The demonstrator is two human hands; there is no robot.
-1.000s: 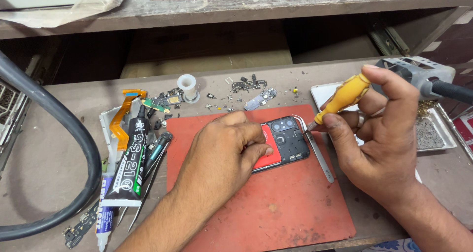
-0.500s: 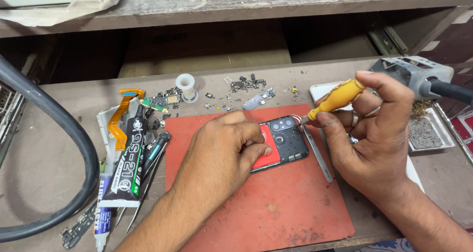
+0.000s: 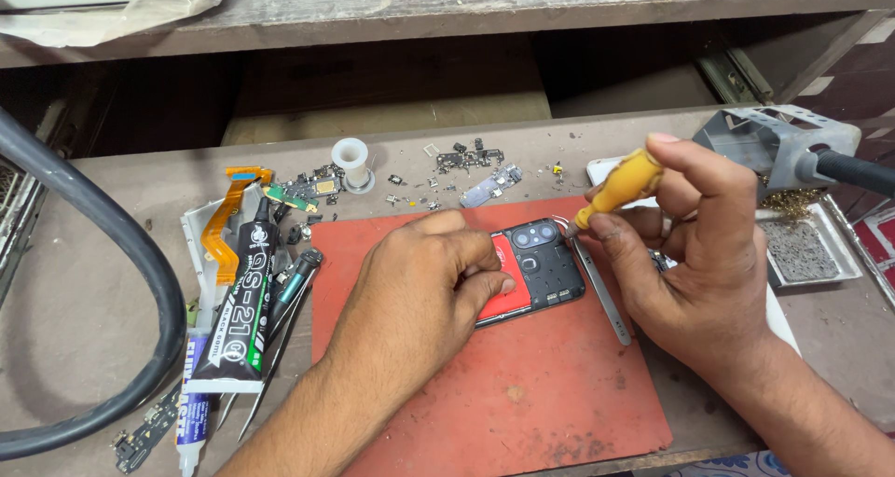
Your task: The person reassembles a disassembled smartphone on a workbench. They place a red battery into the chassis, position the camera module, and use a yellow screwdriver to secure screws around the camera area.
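The left hand (image 3: 419,295) lies fingers-down on the opened phone (image 3: 533,270), thumb pressed on its red part, pinning it to the red mat (image 3: 485,384) near the mat's one o'clock corner. The right hand (image 3: 695,253) sits at three o'clock of the phone, thumb and forefinger closed round a yellow-handled screwdriver (image 3: 617,190). Its tip points towards the phone's upper right corner, though whether it touches is hard to judge from here. Against half a second earlier, the handle has tipped a little steeper and the right hand has edged nearer the phone; the left hand has not shifted. Steel tweezers (image 3: 601,295) lie on the mat just beside the phone at three o'clock. A black glue tube (image 3: 244,300) rests well off at nine o'clock, and loose small parts (image 3: 466,160) are scattered at twelve.
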